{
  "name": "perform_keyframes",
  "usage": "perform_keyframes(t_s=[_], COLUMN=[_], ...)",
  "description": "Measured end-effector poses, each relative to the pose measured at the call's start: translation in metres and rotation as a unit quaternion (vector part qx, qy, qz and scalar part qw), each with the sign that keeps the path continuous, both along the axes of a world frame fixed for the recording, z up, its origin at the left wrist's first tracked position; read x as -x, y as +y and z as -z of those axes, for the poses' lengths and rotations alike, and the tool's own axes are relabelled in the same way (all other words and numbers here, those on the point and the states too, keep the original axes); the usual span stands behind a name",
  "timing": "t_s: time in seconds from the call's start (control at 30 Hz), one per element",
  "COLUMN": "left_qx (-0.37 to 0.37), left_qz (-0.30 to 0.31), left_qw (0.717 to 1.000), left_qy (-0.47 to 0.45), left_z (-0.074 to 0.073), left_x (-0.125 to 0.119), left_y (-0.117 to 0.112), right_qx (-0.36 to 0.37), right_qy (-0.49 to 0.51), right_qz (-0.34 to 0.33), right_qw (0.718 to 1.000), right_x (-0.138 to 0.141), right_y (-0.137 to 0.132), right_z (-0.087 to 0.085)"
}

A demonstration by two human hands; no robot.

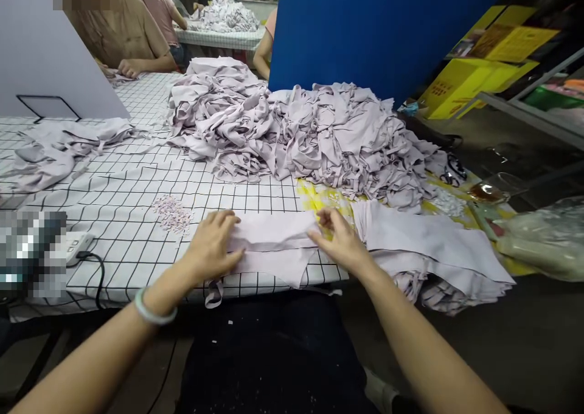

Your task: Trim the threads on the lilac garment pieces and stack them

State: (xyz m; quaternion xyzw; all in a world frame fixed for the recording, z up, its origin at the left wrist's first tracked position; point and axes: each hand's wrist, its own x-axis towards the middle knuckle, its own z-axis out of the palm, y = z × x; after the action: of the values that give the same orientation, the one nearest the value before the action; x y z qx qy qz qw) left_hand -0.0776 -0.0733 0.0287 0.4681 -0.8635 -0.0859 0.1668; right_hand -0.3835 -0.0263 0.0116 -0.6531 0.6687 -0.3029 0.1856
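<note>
A pale lilac garment piece [274,234] lies folded lengthwise at the front edge of the checked table, with a narrow strap hanging over the edge at its left. My left hand [212,244] rests on its left end, thumb and fingers apart. At its right end is my right hand [340,238], thumb and fingers apart with the thumb near the fabric's edge; the curled fingertips are partly hidden. Beside my right hand is a stack of similar pieces [433,244], laid flat and overhanging the table edge. A bracelet [154,309] is on my left wrist.
A large heap of lilac garments [333,128] lies behind. Small scraps [173,214] sit left of my left hand, near a power strip [77,247] with a black cable. A blue panel [356,31] stands behind the heap. A co-worker's hand [131,67] is across the table.
</note>
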Motion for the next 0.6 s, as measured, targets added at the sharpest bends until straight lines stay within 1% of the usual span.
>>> perform_keyframes(t_s=[0.07, 0.1, 0.17, 0.2, 0.23, 0.3, 0.33, 0.37, 0.43, 0.47, 0.5, 0.57, 0.6], left_qx=[0.036, 0.043, 0.039, 0.034, 0.031, 0.035, 0.042, 0.051, 0.056, 0.044, 0.015, -0.051, -0.067], left_qz=[-0.004, -0.018, -0.058, -0.086, -0.117, -0.172, -0.19, -0.203, -0.202, -0.188, -0.162, -0.118, -0.114], left_qw=[0.998, 0.997, 0.996, 0.995, 0.992, 0.984, 0.981, 0.978, 0.978, 0.981, 0.986, 0.991, 0.991], left_qy=[-0.045, -0.057, -0.057, -0.048, -0.037, -0.014, -0.006, -0.001, -0.005, -0.013, -0.022, -0.031, -0.027], left_z=[0.014, 0.019, 0.023, 0.024, 0.023, 0.02, 0.018, 0.015, 0.013, 0.012, 0.012, 0.012, 0.012], left_x=[0.006, 0.006, -0.001, -0.008, -0.017, -0.033, -0.037, -0.037, -0.026, -0.018, -0.009, 0.002, 0.003], left_y=[0.015, 0.018, 0.016, 0.013, 0.009, 0.003, 0.0, -0.003, -0.013, -0.02, -0.028, -0.045, -0.051], right_qx=[0.0, 0.01, 0.04, 0.053, 0.061, 0.07, 0.071, 0.071, 0.063, 0.05, 0.03, -0.014, -0.028], right_qy=[0.069, 0.105, 0.154, 0.165, 0.166, 0.132, 0.097, 0.06, 0.016, 0.018, 0.028, 0.031, 0.017], right_qz=[0.023, 0.044, 0.08, 0.083, 0.068, 0.009, -0.005, 0.002, 0.068, 0.1, 0.114, 0.101, 0.094], right_qw=[0.997, 0.993, 0.984, 0.981, 0.982, 0.989, 0.993, 0.996, 0.996, 0.994, 0.993, 0.994, 0.995], right_x=[-0.007, -0.011, -0.017, -0.019, -0.019, -0.018, -0.016, -0.014, -0.008, -0.006, -0.003, 0.0, 0.001], right_y=[0.024, 0.032, 0.039, 0.039, 0.038, 0.035, 0.033, 0.029, 0.017, 0.009, -0.001, -0.019, -0.026], right_z=[0.012, 0.018, 0.026, 0.028, 0.028, 0.026, 0.024, 0.023, 0.022, 0.022, 0.023, 0.022, 0.02])
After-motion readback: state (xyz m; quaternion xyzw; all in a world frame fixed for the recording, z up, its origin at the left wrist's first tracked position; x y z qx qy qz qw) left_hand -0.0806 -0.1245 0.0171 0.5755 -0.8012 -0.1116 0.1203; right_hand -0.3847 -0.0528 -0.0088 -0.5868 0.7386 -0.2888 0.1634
